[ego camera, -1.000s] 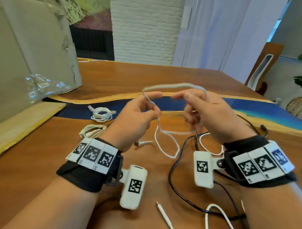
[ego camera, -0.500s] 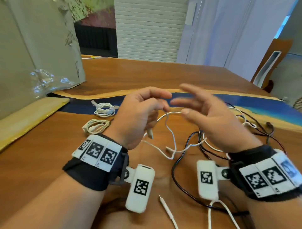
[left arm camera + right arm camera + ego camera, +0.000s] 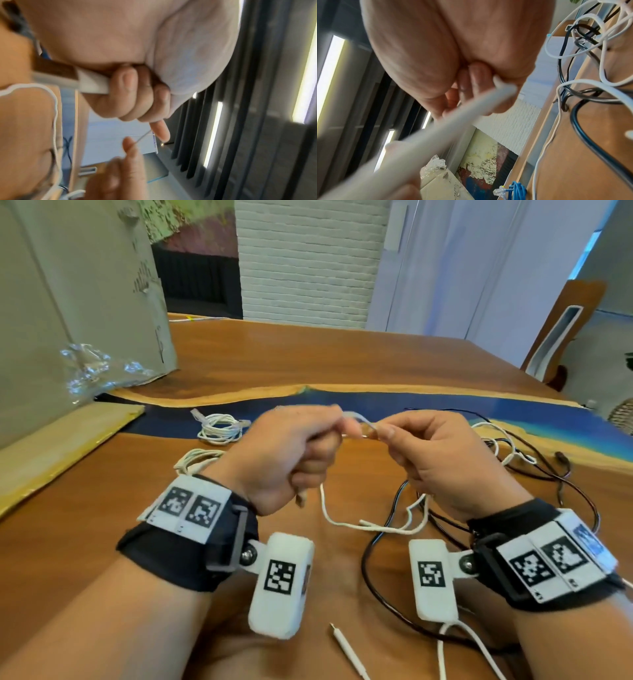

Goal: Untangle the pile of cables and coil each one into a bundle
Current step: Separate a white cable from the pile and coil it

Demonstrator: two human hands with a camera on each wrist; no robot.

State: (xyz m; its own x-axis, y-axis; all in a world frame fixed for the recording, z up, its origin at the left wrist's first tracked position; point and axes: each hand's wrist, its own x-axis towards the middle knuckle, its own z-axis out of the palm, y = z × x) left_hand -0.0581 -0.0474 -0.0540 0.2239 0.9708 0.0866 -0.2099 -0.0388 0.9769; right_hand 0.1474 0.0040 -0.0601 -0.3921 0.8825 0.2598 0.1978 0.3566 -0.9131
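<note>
Above the wooden table [image 3: 342,361], a white cable [image 3: 359,421] is held up by both hands. It is gripped in the closed left hand [image 3: 291,453] and pinched by the right hand [image 3: 442,460].

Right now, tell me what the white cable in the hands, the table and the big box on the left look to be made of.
White cable: smooth matte jacket, probably plastic or rubber; it bends softly between left hand and right hand.
Table: varnished wood with visible grain and sheen, plus a glossy blue strip, possibly resin.
Box: dull grey-brown, likely cardboard, with scuffed patches.
</note>
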